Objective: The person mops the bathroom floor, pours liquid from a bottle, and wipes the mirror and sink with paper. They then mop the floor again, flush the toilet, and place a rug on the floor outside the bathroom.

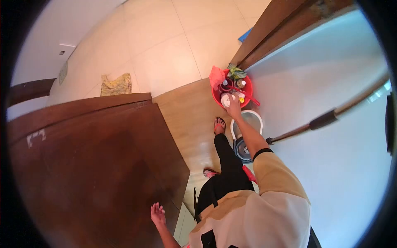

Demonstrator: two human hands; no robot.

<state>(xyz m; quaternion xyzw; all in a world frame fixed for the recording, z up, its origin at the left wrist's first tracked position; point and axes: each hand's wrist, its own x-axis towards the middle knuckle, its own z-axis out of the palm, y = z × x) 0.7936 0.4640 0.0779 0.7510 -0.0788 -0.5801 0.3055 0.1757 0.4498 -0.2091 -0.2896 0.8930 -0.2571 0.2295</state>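
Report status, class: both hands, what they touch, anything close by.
Right hand on white bottle in red plastic bucket. Left hand open, empty, beside brown wooden door. Mop handle leans close by.

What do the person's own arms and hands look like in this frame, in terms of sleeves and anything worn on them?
Both hands are bare, with no gloves. The right hand extends from an arm bare to above the elbow, where a loose tan short sleeve ends over a narrow black band. The left hand and its forearm are uncovered as far as the frame shows. No rings or watch can be made out.
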